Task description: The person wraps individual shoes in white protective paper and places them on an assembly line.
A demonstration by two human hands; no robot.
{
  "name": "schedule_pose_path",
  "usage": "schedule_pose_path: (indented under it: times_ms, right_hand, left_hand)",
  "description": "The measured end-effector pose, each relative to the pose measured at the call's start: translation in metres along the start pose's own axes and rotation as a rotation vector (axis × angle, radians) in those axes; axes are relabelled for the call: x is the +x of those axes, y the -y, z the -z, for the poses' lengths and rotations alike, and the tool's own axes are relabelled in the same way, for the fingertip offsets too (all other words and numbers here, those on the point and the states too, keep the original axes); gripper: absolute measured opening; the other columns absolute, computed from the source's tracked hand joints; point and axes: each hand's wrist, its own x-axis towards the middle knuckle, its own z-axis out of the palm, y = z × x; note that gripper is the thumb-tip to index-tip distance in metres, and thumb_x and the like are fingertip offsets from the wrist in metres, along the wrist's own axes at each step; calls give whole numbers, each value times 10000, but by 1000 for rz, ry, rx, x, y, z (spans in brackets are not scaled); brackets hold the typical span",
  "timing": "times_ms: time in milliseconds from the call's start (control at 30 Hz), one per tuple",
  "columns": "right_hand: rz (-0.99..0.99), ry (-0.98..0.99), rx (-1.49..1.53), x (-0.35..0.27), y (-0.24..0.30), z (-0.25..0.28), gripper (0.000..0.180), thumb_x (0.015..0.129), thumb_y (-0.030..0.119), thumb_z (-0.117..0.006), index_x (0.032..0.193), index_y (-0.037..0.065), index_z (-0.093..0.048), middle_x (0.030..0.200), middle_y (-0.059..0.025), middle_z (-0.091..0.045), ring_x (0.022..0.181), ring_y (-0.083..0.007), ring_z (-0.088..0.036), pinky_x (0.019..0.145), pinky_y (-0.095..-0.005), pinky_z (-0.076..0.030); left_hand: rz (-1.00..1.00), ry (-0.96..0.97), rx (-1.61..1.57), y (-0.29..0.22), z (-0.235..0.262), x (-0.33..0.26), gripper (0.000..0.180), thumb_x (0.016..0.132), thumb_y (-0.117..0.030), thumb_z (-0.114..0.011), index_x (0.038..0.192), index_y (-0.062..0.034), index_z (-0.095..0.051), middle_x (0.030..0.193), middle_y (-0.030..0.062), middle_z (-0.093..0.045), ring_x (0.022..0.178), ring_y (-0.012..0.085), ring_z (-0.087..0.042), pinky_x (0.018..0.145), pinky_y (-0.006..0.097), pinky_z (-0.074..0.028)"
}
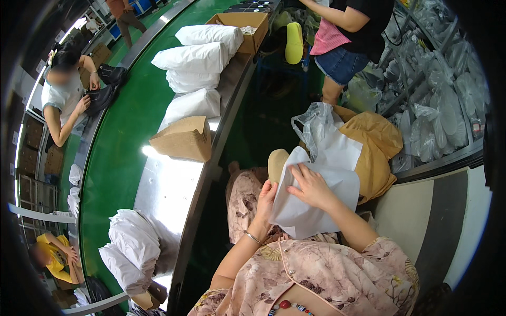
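Your left hand is reaching up from the near side, its forearm angling far and slightly right, a bangle circling the wrist. Its fingers and thumb are closing around the near end of a tan rounded piece; you cannot tell from here whether they are also pinching the edge of the white wrap. That wrap is spreading over your lap, with the tan piece standing at its far left edge, partly tucked behind a fold.

Your right hand is coming in from the near right, elbow bending out beside you. It is lying open on the wrap, palm down, its fingers pointing far and left, grasping nothing.

Beyond your hands, a clear plastic bag and a large brown paper bag are sitting to the far right. To your left, the metal bench is carrying white bundles at its far part, a brown paper packet nearer, and more white bundles at the near left.
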Motion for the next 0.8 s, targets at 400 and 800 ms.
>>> schedule_pose_path:
  times_ms: [400, 800]
  right_hand:
    - [237, 119, -27, 9, -3, 2, 619, 783, 306, -601, 1350, 209, -372, 1295, -167, -389, 1204, -364, -383, 928, -480, -357]
    - [145, 261, -410, 1, 8, 10, 1019, 595, 452, -736, 1427, 207, -202, 1324, -317, -290, 894, -406, -526, 718, -473, -491]
  left_hand:
    - [150, 70, -37, 3, 7, -11, 289, 860, 14, -507, 1134, -70, -470, 1039, 66, -564, 895, 141, -587, 773, 277, -509]
    - [252, 190, -55, 6, 17, -6, 282, 851, -21, -518, 1126, -61, -470, 1012, 74, -597, 814, 147, -610, 627, 258, -504]
